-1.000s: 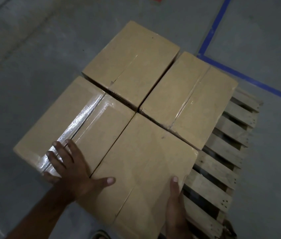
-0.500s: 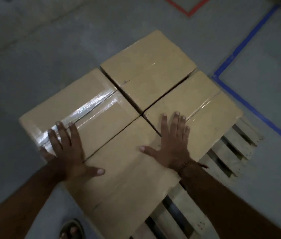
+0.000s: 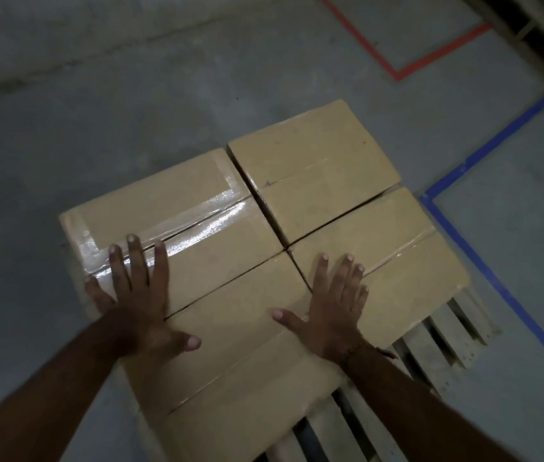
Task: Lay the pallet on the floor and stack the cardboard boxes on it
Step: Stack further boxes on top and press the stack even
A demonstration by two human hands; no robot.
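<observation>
1. Four cardboard boxes (image 3: 314,181) are packed edge to edge on the wooden pallet (image 3: 444,341), which lies flat on the concrete floor (image 3: 97,121).
2. The left hand (image 3: 137,305) and right hand (image 3: 334,308) are laid flat on the box tops, fingers splayed, nothing gripped.
3. The boxes look stiff, probably fairly hefty, and the glossy tape (image 3: 197,225) is likely slick, so they're best taken by the bottom edges or corners.

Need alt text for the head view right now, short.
Left hand and right hand press flat on four taped cardboard boxes packed in a square on a wooden pallet, its slats bare on the right.
</observation>
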